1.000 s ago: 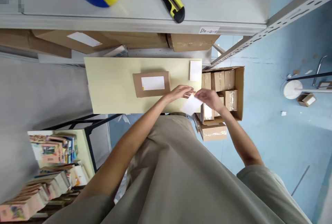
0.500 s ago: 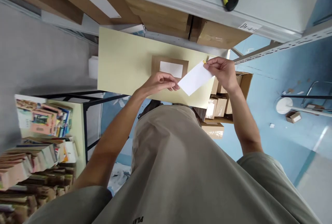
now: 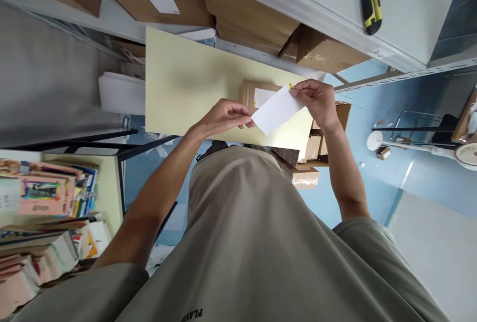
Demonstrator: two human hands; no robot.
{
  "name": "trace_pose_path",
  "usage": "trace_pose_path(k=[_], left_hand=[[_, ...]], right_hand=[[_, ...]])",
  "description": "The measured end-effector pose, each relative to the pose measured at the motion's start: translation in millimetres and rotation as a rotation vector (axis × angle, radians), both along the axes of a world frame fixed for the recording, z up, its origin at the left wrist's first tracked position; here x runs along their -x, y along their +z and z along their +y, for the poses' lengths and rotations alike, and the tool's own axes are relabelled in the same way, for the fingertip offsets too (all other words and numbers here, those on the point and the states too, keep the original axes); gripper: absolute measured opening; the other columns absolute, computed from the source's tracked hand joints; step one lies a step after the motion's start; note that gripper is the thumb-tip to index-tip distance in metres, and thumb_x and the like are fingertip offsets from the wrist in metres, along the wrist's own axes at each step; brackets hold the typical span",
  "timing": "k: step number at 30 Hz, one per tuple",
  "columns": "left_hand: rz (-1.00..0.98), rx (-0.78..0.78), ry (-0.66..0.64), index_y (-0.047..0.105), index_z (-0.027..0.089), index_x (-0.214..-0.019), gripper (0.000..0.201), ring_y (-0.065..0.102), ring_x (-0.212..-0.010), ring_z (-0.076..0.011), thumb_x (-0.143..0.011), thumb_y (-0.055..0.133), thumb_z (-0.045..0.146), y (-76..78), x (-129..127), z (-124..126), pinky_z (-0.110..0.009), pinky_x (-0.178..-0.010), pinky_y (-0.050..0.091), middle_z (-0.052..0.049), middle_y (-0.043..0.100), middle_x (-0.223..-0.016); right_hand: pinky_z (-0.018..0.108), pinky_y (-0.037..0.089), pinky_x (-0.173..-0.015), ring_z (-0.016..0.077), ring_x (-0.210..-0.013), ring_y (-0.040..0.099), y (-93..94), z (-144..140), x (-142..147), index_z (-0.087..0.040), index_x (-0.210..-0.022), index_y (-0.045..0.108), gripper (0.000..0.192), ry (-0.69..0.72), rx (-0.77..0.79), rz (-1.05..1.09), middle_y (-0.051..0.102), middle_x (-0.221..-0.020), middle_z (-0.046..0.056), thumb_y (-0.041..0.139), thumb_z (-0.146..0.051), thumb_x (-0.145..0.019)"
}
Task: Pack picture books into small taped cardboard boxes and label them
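I saw the left hand (image 3: 223,116) and the right hand (image 3: 316,101) each pinching one end of a white rectangular paper label (image 3: 276,110), held above the front edge of the pale yellow table (image 3: 179,88). I judged the label was being peeled; next, it needed careful placing on the brown cardboard parcel (image 3: 257,94).

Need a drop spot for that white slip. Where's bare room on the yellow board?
The yellow board is bare across its left and middle, from its left edge to the brown parcel. The right end is crowded: parcel, both hands' grip on the white slip, open carton of small boxes beside it.
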State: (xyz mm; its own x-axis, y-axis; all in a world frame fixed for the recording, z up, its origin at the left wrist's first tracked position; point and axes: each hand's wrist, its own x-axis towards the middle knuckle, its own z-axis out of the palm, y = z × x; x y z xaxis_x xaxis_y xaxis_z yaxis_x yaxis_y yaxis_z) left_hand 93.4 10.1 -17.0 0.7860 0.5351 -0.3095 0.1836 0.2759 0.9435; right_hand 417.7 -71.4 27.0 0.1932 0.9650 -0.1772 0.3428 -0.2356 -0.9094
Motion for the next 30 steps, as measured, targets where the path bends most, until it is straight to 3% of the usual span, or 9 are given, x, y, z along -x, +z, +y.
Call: trace_pose_path(k=[5, 9, 14, 17, 22, 30], left_hand=[[-0.025, 0.015, 0.006, 0.086, 0.018, -0.094, 0.036, 0.087, -0.092, -0.0280, -0.090, 0.091, 0.054, -12.4, 44.0, 22.6, -0.039, -0.082, 0.073, -0.011, 0.087, -0.091], [-0.037, 0.009, 0.016, 0.085, 0.019, -0.094, 0.037, 0.087, -0.091, -0.0271, -0.091, 0.089, 0.055, -12.4, 75.7, 36.7, -0.037, -0.080, 0.072, -0.010, 0.087, -0.092], [-0.030, -0.045, 0.045, 0.085, 0.019, -0.095, 0.041, 0.085, -0.093, -0.0259, -0.092, 0.085, 0.061, -6.5, 112.4, 46.9, -0.035, -0.080, 0.069, -0.011, 0.088, -0.095], [-0.019, -0.110, 0.062, 0.085, 0.020, -0.094, 0.039, 0.083, -0.092, -0.0240, -0.093, 0.081, 0.059, -7.9, 131.8, 49.3, -0.033, -0.082, 0.068, -0.009, 0.087, -0.094], [-0.008, -0.137, 0.053, 0.083, 0.020, -0.093, 0.033, 0.081, -0.089, -0.0226, -0.092, 0.077, 0.052, -16.6, 152.6, 51.4, -0.031, -0.079, 0.065, -0.007, 0.087, -0.092], [0.000, -0.152, 0.010, 0.082, 0.021, -0.090, 0.024, 0.082, -0.089, -0.0213, -0.092, 0.070, 0.041, -33.0, 157.7, 56.6, -0.028, -0.076, 0.062, -0.006, 0.087, -0.091]], right_hand=[[0.037, 0.072, -0.085, 0.0242, -0.104, 0.082, -0.8, 20.7, 45.8, -0.023, -0.108, 0.079, 0.044, 0.005, 0.007, -0.091, 0.082, -0.101, 0.005, 0.087, -0.065, -0.100], [0.045, 0.073, -0.099, 0.0297, -0.117, 0.082, 3.5, 29.9, 108.2, -0.023, -0.115, 0.082, 0.043, -0.010, 0.027, -0.241, 0.084, -0.119, 0.011, 0.083, -0.064, -0.103], [0.047, 0.072, -0.108, 0.0287, -0.111, 0.085, 15.1, 25.9, 211.1, -0.024, -0.107, 0.088, 0.050, 0.041, 0.179, 0.027, 0.089, -0.116, 0.009, 0.084, -0.074, -0.098], [0.047, 0.072, -0.109, 0.0288, -0.109, 0.086, 14.2, 27.0, 251.6, -0.026, -0.104, 0.090, 0.055, 0.001, 0.227, 0.184, 0.090, -0.112, 0.008, 0.092, -0.078, -0.088], [0.043, 0.072, -0.102, 0.0268, -0.103, 0.085, 0.6, 39.2, 271.6, -0.025, -0.100, 0.090, 0.056, -0.012, 0.281, 0.260, 0.090, -0.106, 0.006, 0.098, -0.077, -0.080], [0.034, 0.067, -0.086, 0.0219, -0.089, 0.083, -18.2, 49.9, 272.5, -0.022, -0.090, 0.086, 0.022, 0.052, 0.355, 0.079, 0.088, -0.094, 0.005, 0.084, -0.044, -0.090]])
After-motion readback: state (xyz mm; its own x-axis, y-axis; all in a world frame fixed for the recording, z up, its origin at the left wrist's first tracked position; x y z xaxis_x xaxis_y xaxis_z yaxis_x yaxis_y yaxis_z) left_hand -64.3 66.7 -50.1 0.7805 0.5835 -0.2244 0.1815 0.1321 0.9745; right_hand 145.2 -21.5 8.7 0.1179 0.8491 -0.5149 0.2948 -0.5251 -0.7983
